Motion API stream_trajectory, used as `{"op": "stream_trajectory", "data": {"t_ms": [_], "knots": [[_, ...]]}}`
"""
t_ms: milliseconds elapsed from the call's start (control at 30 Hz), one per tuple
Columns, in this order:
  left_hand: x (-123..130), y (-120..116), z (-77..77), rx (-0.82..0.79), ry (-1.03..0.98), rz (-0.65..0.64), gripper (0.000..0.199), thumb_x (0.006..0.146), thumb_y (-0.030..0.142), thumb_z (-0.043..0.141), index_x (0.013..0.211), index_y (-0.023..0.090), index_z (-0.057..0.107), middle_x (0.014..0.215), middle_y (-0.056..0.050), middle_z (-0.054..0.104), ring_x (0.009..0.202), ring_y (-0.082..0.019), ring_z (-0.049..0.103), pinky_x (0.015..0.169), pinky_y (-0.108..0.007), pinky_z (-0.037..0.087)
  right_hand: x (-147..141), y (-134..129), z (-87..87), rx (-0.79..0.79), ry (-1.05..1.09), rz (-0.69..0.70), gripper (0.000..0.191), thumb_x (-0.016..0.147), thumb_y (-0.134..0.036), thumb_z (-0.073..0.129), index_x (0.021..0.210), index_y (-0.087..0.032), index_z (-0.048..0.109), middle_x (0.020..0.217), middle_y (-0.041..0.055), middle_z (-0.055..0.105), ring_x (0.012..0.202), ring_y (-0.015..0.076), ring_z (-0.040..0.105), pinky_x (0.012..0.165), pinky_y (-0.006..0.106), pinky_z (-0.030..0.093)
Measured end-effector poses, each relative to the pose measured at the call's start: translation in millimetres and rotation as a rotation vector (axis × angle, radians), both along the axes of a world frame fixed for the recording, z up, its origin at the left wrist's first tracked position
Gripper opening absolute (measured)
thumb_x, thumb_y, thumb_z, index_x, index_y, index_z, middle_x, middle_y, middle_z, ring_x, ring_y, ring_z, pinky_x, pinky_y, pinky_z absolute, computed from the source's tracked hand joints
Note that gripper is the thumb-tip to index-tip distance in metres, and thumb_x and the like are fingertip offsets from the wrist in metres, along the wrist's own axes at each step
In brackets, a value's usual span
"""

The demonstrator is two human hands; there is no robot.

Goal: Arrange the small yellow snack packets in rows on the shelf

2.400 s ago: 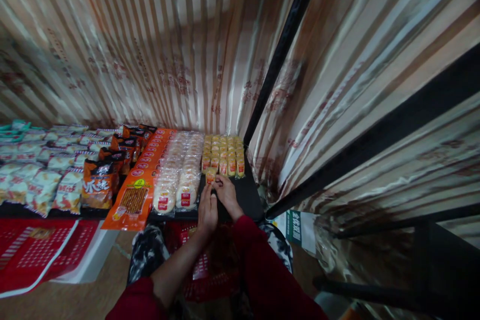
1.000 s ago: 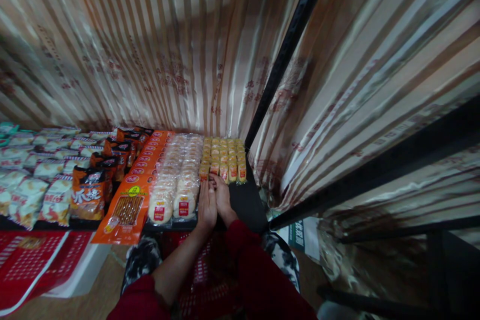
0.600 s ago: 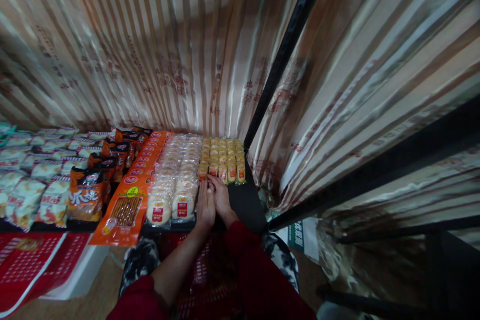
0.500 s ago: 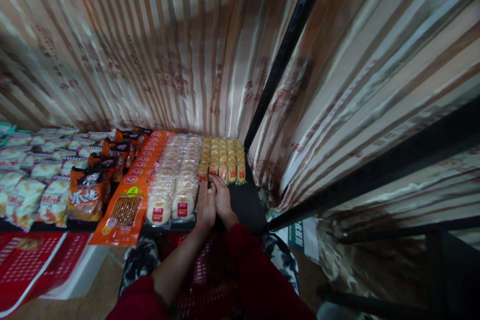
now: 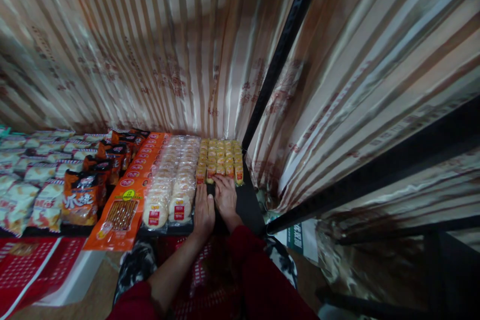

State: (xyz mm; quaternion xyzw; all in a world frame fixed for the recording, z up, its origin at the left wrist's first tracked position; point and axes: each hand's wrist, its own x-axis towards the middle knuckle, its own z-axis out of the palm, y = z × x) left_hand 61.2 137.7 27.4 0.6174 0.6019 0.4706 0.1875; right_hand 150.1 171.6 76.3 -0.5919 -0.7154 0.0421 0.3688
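My left hand (image 5: 204, 212) lies with fingers stretched forward, its tips at the front of the leftmost small yellow snack packs (image 5: 201, 174). Just right of it, my right hand (image 5: 225, 199) rests extended, fingertips against the front of the middle yellow packs (image 5: 220, 152). Those packs stand in several tight rows on a black shelf (image 5: 245, 210). Neither hand is gripping anything that shows. Two rows of round white crackers in clear wrappers (image 5: 179, 207) run along the left side of my left hand.
Orange stick-snack bags (image 5: 122, 215), orange-and-black bags (image 5: 80, 197) and white snack bags (image 5: 47, 205) line the shelf leftward. A black upright post (image 5: 279, 67) stands at the right rear corner before a striped curtain (image 5: 180, 50). Red baskets (image 5: 45, 270) are below.
My right hand has shifted right along the front of the yellow packs, parting from my left. My left hand remains near the leftmost packs. The view has moved slightly.
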Motion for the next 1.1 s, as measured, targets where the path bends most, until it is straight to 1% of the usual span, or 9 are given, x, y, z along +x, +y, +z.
{"op": "stream_trajectory", "data": {"t_ms": [133, 300, 400, 600, 733, 800, 900, 1000, 1100], "knots": [[0.9, -0.8, -0.5, 0.080, 0.090, -0.023, 0.048, 0.093, 0.028, 0.026, 0.134, 0.007, 0.038, 0.141, -0.016, 0.039, 0.136, -0.023, 0.025, 0.109, -0.048, 0.030, -1.4, 4.0, 4.8, -0.039, -0.041, 0.023, 0.036, 0.084, -0.010, 0.045, 0.111, -0.022, 0.066, 0.113, 0.0005, 0.064, 0.107, 0.0213, 0.041, 0.096, 0.032, 0.036], [2.4, 0.1, 3.2, 0.144, 0.176, -0.012, 0.044, 0.092, 0.025, 0.026, 0.129, 0.008, 0.045, 0.135, -0.016, 0.047, 0.130, -0.022, 0.037, 0.106, -0.046, 0.035, -2.1, 9.0, 7.0, -0.078, -0.042, 0.040, 0.035, 0.085, -0.012, 0.046, 0.112, -0.023, 0.065, 0.115, -0.0008, 0.064, 0.108, 0.0218, 0.040, 0.096, 0.034, 0.034], [2.6, 3.2, 2.1, 0.182, 0.212, -0.002, 0.042, 0.092, 0.022, 0.027, 0.125, 0.008, 0.048, 0.129, -0.016, 0.053, 0.126, -0.022, 0.041, 0.103, -0.046, 0.038, -1.2, 10.7, 8.8, -0.080, -0.032, 0.055, 0.034, 0.085, -0.012, 0.045, 0.110, -0.024, 0.066, 0.115, -0.0012, 0.064, 0.109, 0.0224, 0.040, 0.095, 0.035, 0.034], [4.6, 10.5, -4.3, 0.253, 0.305, 0.011, 0.041, 0.086, 0.010, 0.030, 0.122, 0.006, 0.050, 0.122, -0.017, 0.057, 0.123, -0.023, 0.045, 0.100, -0.045, 0.043, 2.9, 13.6, 9.1, -0.044, 0.009, 0.125, 0.037, 0.083, -0.009, 0.042, 0.105, -0.024, 0.068, 0.111, 0.0004, 0.066, 0.110, 0.0211, 0.043, 0.096, 0.038, 0.033], [5.5, 12.5, -0.2, 0.293, 0.393, -0.017, 0.042, 0.083, 0.007, 0.034, 0.122, 0.007, 0.051, 0.122, -0.015, 0.058, 0.123, -0.023, 0.045, 0.100, -0.041, 0.044, 7.9, 16.1, 6.3, 0.027, 0.076, 0.161, 0.039, 0.080, -0.007, 0.040, 0.102, -0.022, 0.069, 0.108, 0.0022, 0.067, 0.109, 0.0194, 0.046, 0.097, 0.036, 0.036], [5.1, 12.7, 4.7, 0.305, 0.446, -0.031, 0.043, 0.083, 0.007, 0.035, 0.123, 0.008, 0.051, 0.125, -0.014, 0.057, 0.125, -0.023, 0.044, 0.100, -0.040, 0.044, 10.4, 18.7, 6.0, 0.071, 0.101, 0.140, 0.040, 0.080, -0.007, 0.039, 0.103, -0.020, 0.068, 0.108, 0.0042, 0.067, 0.109, 0.0187, 0.047, 0.097, 0.035, 0.037], [4.4, 12.6, 13.5, 0.312, 0.542, -0.039, 0.044, 0.083, 0.007, 0.035, 0.124, 0.008, 0.051, 0.130, -0.014, 0.053, 0.129, -0.025, 0.037, 0.102, -0.042, 0.041, 12.7, 25.7, 9.2, 0.113, 0.111, 0.062, 0.040, 0.081, -0.008, 0.037, 0.108, -0.018, 0.066, 0.111, 0.0062, 0.065, 0.112, 0.0185, 0.046, 0.099, 0.036, 0.036], [4.9, 13.0, 21.2, 0.305, 0.624, -0.042, 0.046, 0.082, 0.008, 0.036, 0.127, 0.008, 0.048, 0.135, -0.014, 0.048, 0.134, -0.026, 0.029, 0.106, -0.046, 0.034, 12.6, 37.1, 16.2, 0.082, 0.068, -0.023, 0.042, 0.081, -0.008, 0.037, 0.112, -0.016, 0.064, 0.118, 0.0068, 0.062, 0.121, 0.0195, 0.040, 0.104, 0.038, 0.032], [6.2, 14.9, 25.3, 0.289, 0.674, -0.048, 0.049, 0.081, 0.008, 0.038, 0.129, 0.008, 0.046, 0.137, -0.014, 0.045, 0.136, -0.027, 0.025, 0.108, -0.050, 0.028, 10.9, 51.9, 23.1, 0.022, 0.001, -0.061, 0.040, 0.082, -0.011, 0.039, 0.114, -0.016, 0.063, 0.124, 0.0061, 0.058, 0.129, 0.0209, 0.031, 0.107, 0.039, 0.026]]}}
